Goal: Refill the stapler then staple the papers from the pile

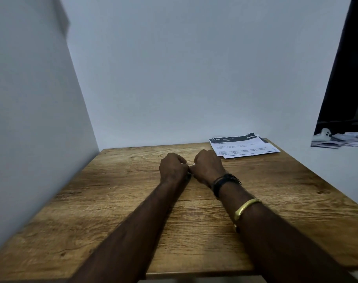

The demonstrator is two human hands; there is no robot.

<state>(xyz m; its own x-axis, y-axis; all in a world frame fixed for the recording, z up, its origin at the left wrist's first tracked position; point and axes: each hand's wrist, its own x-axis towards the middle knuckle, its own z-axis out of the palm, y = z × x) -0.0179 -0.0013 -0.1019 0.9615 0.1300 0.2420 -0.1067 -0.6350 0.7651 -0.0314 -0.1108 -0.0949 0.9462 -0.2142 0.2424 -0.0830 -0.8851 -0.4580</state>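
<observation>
head view: only 1 camera, looks down over both forearms onto wooden table
left hand: knuckles up at table centre, fingers curled under; what they hold is hidden
right hand: same pose, fingers curled in, thumb side touching the left hand; contents hidden
between hands: tiny pale sliver at the thumbs, small dark bit under the left heel; too small to name
stapler: not visible as such; judged to sit inside or under the 2 fists, cannot confirm
paper pile: flat at far right corner of table, against the wall, sheets slightly fanned, long edge running left-right
key relation: pile lies ahead and right of the fists; its near left corner just beside the right knuckles, contact cannot tell
nearer hand: right, clearly; left would have to cross over
wrist items: black band and gold bangle on right forearm
step: judged refill stage, fine 2-hand work, pile not yet touched
next move: likely right hand reaches forward-right for the top sheets
risk: fanned sheets could slide apart
</observation>
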